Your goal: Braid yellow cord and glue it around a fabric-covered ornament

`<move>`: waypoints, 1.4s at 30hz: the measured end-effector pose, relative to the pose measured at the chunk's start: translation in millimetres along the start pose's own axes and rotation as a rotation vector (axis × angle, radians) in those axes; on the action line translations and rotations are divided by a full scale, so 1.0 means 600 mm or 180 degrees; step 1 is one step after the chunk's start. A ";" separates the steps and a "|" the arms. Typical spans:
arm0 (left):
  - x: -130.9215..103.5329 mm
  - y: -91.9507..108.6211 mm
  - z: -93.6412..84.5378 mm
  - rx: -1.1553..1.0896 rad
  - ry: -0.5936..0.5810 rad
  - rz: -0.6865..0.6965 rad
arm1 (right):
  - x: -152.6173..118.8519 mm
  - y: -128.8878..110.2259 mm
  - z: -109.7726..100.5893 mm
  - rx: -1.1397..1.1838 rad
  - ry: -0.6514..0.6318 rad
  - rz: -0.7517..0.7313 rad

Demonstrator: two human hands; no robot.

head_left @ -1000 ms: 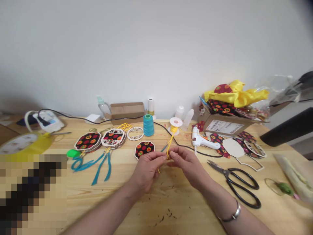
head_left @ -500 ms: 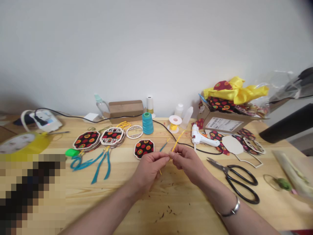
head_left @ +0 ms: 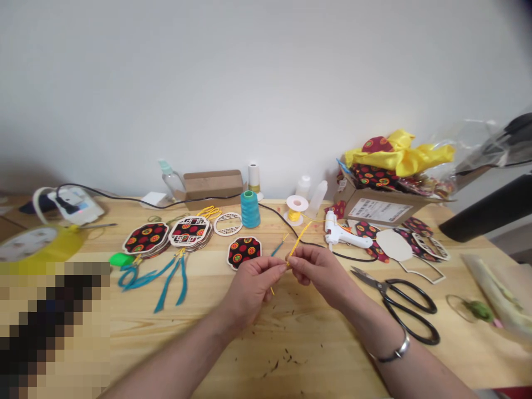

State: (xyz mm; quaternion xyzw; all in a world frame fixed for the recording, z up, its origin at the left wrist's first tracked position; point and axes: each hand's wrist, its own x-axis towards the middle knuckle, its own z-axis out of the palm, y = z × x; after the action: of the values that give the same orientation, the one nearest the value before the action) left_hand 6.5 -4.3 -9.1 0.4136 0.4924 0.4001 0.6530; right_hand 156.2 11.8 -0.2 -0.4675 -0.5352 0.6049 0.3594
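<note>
Here both hands meet above the worktop (head_left: 199,354), pinching a thin yellow cord (head_left: 300,238) between them. The left hand (head_left: 253,282) grips it between thumb and index finger, the other fingers curled beneath, and a short yellow end pokes out below. The right hand (head_left: 318,274) is also closed in a pinch, thumb against fingers, just beside the left fingertips; from there the cord slants up and to the right, its upper end near a white spool (head_left: 296,204) wound with yellow cord. A metal bracelet (head_left: 402,350) circles the right wrist. Just beyond the left hand lies a patterned fabric panel (head_left: 244,251) with a pale edge, and next to it a small teal strand (head_left: 277,249) with a yellow tip. Farther back stand a cone of teal thread (head_left: 250,211) and, beside it, a pale lattice frame (head_left: 228,224) lying flat. To the left are two stacks of panels (head_left: 146,238), with teal tassels (head_left: 182,282) spread in front. On the right, black-handled scissors (head_left: 382,287) lie with their tips toward the right hand, and a white glue gun (head_left: 349,237) rests behind them, near a cardboard box (head_left: 379,210) heaped with fabric.
</note>
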 end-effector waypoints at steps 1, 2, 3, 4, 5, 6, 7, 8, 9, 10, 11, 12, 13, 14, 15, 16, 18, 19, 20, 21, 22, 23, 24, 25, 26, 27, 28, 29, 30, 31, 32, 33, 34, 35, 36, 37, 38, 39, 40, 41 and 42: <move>0.000 0.000 0.000 -0.0014 0.0002 0.0014 | 0.000 -0.001 -0.001 -0.0035 0.0010 0.0009; 0.000 0.001 0.000 -0.0019 0.0002 0.0023 | 0.001 -0.001 -0.001 -0.0067 0.0033 0.0010; -0.001 0.001 0.001 -0.0015 0.0002 0.0028 | 0.001 -0.001 -0.002 -0.0093 0.0065 0.0003; -0.001 0.001 0.001 -0.0004 0.0003 0.0029 | 0.001 -0.001 -0.002 -0.0123 0.0097 -0.0012; -0.001 0.001 0.001 0.0011 0.0008 0.0033 | 0.002 0.000 -0.002 -0.0160 0.0120 -0.0038; -0.001 0.001 0.000 0.0026 0.0006 0.0035 | 0.002 0.000 -0.002 -0.0217 0.0134 -0.0074; -0.002 0.000 0.000 0.0034 -0.0011 0.0025 | 0.001 0.000 -0.002 -0.0289 0.0147 -0.0116; -0.002 0.001 0.000 0.0029 -0.0034 0.0005 | 0.001 0.000 -0.002 -0.0373 0.0164 -0.0164; -0.002 0.001 0.000 0.0021 -0.0063 -0.0015 | 0.001 0.000 -0.002 -0.0465 0.0183 -0.0213; -0.003 0.002 -0.001 0.0031 -0.0081 -0.0021 | 0.001 -0.001 -0.002 -0.0560 0.0200 -0.0261; -0.003 0.004 -0.001 0.0067 -0.0074 -0.0001 | 0.000 -0.002 -0.003 -0.0656 0.0221 -0.0305; -0.003 0.006 -0.001 0.0131 -0.0033 0.0039 | 0.000 -0.003 -0.004 -0.0755 0.0245 -0.0345; -0.002 0.008 -0.001 0.0219 0.0037 0.0089 | 0.000 -0.003 -0.005 -0.0855 0.0276 -0.0383; -0.002 0.010 -0.002 0.0315 0.0119 0.0135 | 0.000 -0.004 -0.007 -0.0958 0.0314 -0.0413; -0.001 0.011 -0.002 0.0407 0.0199 0.0172 | 0.001 -0.004 -0.008 -0.1062 0.0362 -0.0435; -0.001 0.013 -0.002 0.0491 0.0264 0.0196 | 0.001 -0.005 -0.010 -0.1160 0.0420 -0.0455; 0.000 0.014 -0.004 0.0665 0.0333 0.0237 | 0.002 -0.005 -0.013 -0.1334 0.0546 -0.0506; 0.001 0.014 -0.005 0.0762 0.0357 0.0266 | 0.002 -0.005 -0.015 -0.1410 0.0602 -0.0551; 0.001 0.014 -0.005 0.0853 0.0378 0.0308 | 0.002 -0.004 -0.015 -0.1483 0.0653 -0.0608; 0.001 0.013 -0.006 0.0929 0.0396 0.0371 | 0.002 -0.004 -0.016 -0.1551 0.0698 -0.0669; 0.000 0.013 -0.007 0.0996 0.0407 0.0467 | 0.002 -0.003 -0.016 -0.1612 0.0732 -0.0725; 0.000 0.012 -0.007 0.1057 0.0427 0.0605 | 0.002 -0.002 -0.016 -0.1665 0.0760 -0.0771; -0.001 0.011 -0.007 0.1131 0.0450 0.0770 | 0.002 -0.001 -0.015 -0.1703 0.0785 -0.0797; -0.002 0.010 -0.006 0.1228 0.0473 0.0955 | 0.002 0.000 -0.015 -0.1721 0.0811 -0.0805; -0.003 0.008 -0.005 0.1348 0.0492 0.1148 | 0.002 0.000 -0.015 -0.1718 0.0834 -0.0795; -0.004 0.006 -0.005 0.1485 0.0505 0.1325 | 0.002 0.001 -0.015 -0.1689 0.0848 -0.0770; -0.006 0.003 -0.003 0.1626 0.0502 0.1477 | 0.003 0.001 -0.015 -0.1633 0.0853 -0.0729; -0.007 -0.001 -0.002 0.1754 0.0484 0.1600 | 0.003 0.002 -0.015 -0.1545 0.0836 -0.0670; -0.008 -0.005 -0.001 0.1874 0.0446 0.1686 | 0.004 0.002 -0.014 -0.1425 0.0804 -0.0606; -0.009 -0.008 0.000 0.1976 0.0407 0.1733 | 0.005 0.002 -0.013 -0.1271 0.0755 -0.0538; -0.010 -0.011 0.001 0.2063 0.0363 0.1739 | 0.005 0.003 -0.012 -0.1090 0.0692 -0.0464; -0.010 -0.014 0.002 0.2133 0.0320 0.1722 | 0.005 0.002 -0.011 -0.0884 0.0619 -0.0390; -0.010 -0.015 0.002 0.2179 0.0280 0.1693 | 0.005 0.002 -0.009 -0.0662 0.0533 -0.0319; -0.011 -0.016 0.003 0.2204 0.0237 0.1658 | 0.004 0.001 -0.007 -0.0434 0.0437 -0.0248; -0.011 -0.017 0.003 0.2203 0.0199 0.1629 | 0.003 0.000 -0.004 -0.0200 0.0335 -0.0174; -0.011 -0.017 0.003 0.2179 0.0169 0.1610 | 0.001 -0.002 -0.002 0.0026 0.0231 -0.0105; -0.010 -0.018 0.002 0.2142 0.0143 0.1598 | 0.000 -0.004 0.000 0.0229 0.0137 -0.0046; -0.010 -0.018 0.002 0.2098 0.0121 0.1589 | -0.002 -0.005 0.002 0.0395 0.0052 0.0002; -0.010 -0.019 0.002 0.2051 0.0097 0.1582 | -0.003 -0.007 0.004 0.0512 -0.0004 0.0039; -0.009 -0.020 0.002 0.1999 0.0065 0.1577 | -0.004 -0.008 0.005 0.0578 -0.0034 0.0058; -0.009 -0.020 0.002 0.1939 0.0030 0.1571 | -0.004 -0.009 0.005 0.0594 -0.0038 0.0060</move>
State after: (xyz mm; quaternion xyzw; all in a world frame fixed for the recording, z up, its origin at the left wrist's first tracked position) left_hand 7.8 -13.5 -18.5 0.6927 0.4772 0.3826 0.3822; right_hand 153.6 9.2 5.3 -0.4334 -0.4742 0.6581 0.3925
